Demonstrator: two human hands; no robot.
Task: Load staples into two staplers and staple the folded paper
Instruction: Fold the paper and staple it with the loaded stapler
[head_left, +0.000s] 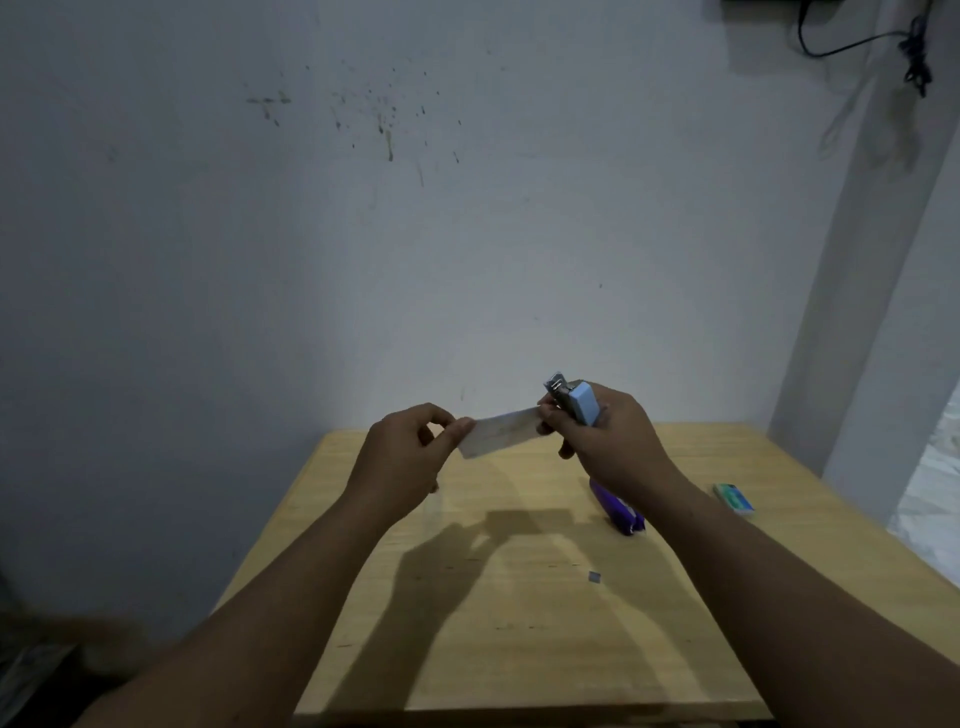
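Paper (500, 432), folded, hangs over the counter (519, 623), pinched by the left hand (410, 452) at one end and fed into the blue stapler (574, 402) gripped by the right hand (605, 436). Stapling looks underway; next comes a firm squeeze. The purple stapler (618, 512) lies below, the staple box (733, 498) apart, its contents unseen.

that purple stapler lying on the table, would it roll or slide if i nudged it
The purple stapler lies lengthwise on the wooden table, so it probably would not roll. Its long, flat-looking body suggests it would slide or pivot instead. It looks rigid and compact, likely somewhat heavy for its size, though the right forearm hides part of it.
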